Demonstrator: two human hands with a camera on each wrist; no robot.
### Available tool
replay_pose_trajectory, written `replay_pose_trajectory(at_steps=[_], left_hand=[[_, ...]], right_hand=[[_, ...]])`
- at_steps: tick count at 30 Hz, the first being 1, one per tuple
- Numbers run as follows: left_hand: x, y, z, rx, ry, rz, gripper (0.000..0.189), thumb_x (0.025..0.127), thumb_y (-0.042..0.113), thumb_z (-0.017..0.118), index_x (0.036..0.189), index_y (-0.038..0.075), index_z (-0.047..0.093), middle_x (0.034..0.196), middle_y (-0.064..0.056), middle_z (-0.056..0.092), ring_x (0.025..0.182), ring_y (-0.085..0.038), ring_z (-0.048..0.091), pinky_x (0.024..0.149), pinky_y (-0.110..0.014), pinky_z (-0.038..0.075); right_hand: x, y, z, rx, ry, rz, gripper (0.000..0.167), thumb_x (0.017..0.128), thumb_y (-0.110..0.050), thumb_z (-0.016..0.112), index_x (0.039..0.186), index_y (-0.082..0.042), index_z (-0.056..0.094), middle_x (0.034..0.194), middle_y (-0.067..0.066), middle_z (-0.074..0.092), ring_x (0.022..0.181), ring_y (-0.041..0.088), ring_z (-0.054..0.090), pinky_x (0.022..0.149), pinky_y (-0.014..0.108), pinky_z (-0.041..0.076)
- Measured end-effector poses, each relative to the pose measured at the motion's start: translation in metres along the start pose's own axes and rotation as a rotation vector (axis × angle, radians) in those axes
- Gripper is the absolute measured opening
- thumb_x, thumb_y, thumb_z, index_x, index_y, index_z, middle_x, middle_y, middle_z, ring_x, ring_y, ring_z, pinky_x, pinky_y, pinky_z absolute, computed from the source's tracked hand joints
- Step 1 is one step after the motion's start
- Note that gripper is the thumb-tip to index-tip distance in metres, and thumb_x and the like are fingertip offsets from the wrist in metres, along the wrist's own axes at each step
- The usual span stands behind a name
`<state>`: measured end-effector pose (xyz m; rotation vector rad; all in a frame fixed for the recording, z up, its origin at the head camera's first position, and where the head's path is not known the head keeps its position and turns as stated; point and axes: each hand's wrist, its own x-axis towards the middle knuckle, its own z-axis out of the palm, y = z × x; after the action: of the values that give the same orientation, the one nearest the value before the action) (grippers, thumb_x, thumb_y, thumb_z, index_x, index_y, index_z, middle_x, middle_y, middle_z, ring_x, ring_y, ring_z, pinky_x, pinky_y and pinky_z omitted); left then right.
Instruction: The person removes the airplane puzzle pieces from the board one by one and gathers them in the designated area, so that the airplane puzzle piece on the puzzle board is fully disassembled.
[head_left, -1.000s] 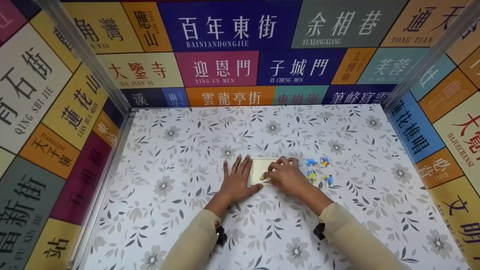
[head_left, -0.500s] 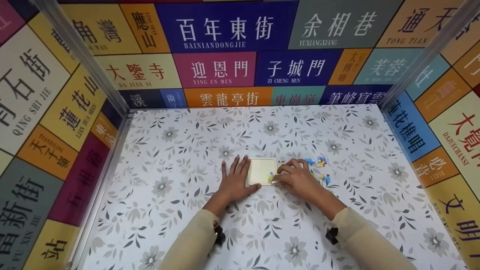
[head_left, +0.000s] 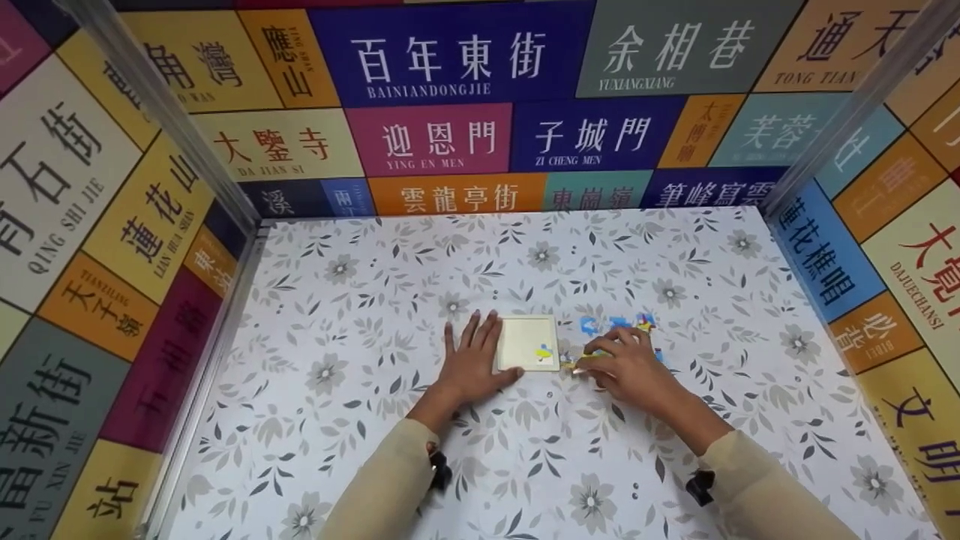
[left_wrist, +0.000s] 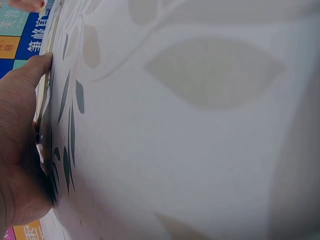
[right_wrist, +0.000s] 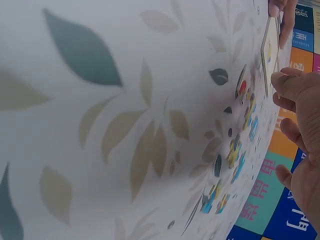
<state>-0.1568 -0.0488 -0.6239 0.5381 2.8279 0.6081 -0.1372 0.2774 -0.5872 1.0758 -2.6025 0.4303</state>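
A cream square puzzle tray (head_left: 528, 337) lies on the table with a yellow-and-blue jigsaw piece (head_left: 544, 352) in its lower right corner. The left hand (head_left: 471, 364) rests flat along the tray's left side, fingers straight and spread, thumb at the lower edge. To the right of the tray, the right hand (head_left: 626, 367) hovers low over small jigsaw pieces (head_left: 589, 325), fingers loosely bent. Its fingertips are close to a piece (head_left: 568, 360) beside the tray. In the right wrist view, nothing shows between the thumb and fingers. The hand hides some pieces in the head view.
Several blue, yellow and red jigsaw pieces (right_wrist: 234, 150) lie loose on the floral tabletop (head_left: 390, 285). Panels with printed lettering (head_left: 450, 139) enclose the back and both sides. Clear corner posts (head_left: 847, 112) stand at the back.
The right hand has let go of the jigsaw piece, which now lies in the tray's lower right corner. It has moved right to the loose pieces. The left hand stays on the tray.
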Motion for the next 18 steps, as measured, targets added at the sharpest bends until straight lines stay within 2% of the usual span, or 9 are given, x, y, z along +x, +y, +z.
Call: replay_pose_trajectory(at_steps=[9,18], left_hand=[[-0.004,-0.002,-0.004,-0.015,0.009,0.002,0.103,0.103,0.071,0.055,0.178,0.010,0.020,0.188,-0.005,0.015,0.175,-0.035,0.008,0.135,-0.075,0.000],[-0.001,-0.001,0.000,-0.013,0.000,0.012,0.101,0.104,0.069,0.055,0.178,0.010,0.019,0.188,-0.006,0.014,0.176,-0.035,0.007,0.135,-0.074,-0.001]], right_hand=[[-0.015,0.011,-0.009,0.006,0.047,-0.008,0.024,0.089,-0.011,0.091,0.106,-0.028,0.086,0.109,0.002,0.076,0.103,0.030,0.062,0.087,0.075,0.050],[-0.032,0.019,-0.016,-0.002,0.069,-0.015,0.023,0.088,-0.010,0.092,0.104,-0.025,0.087,0.106,0.004,0.076,0.100,0.030,0.062,0.082,0.071,0.049]])
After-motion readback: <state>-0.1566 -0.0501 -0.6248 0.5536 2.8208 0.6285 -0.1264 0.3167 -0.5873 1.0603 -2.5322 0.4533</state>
